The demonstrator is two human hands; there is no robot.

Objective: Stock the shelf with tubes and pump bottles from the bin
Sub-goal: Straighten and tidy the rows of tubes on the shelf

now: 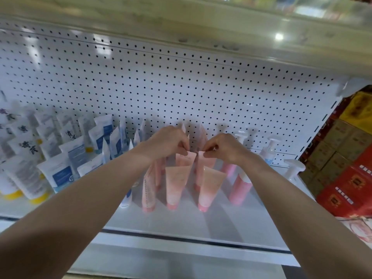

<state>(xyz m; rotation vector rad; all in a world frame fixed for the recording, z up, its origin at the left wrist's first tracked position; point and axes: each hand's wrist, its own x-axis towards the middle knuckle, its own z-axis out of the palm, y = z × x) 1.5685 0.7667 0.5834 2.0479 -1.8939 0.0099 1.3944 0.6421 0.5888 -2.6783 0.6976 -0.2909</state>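
Several pink tubes stand cap-down in rows on the white shelf (181, 222). My left hand (167, 141) pinches the top edge of one pink tube (184, 160) in the second row. My right hand (223, 148) pinches the top of the neighbouring pink tube (207, 162). In front of them stand two more pink tubes (176, 186) (210, 188). Pink pump bottles (240, 188) stand just right of the tubes, partly hidden by my right forearm. The bin is out of view.
White-and-blue tubes (64, 174) and white tubes with yellow caps (24, 178) fill the shelf's left side. A blue pump bottle (269, 152) and a white pump bottle (292, 170) stand at the right. Red cartons (350, 190) are stacked beyond the shelf's right end. A pegboard (161, 81) backs the shelf.
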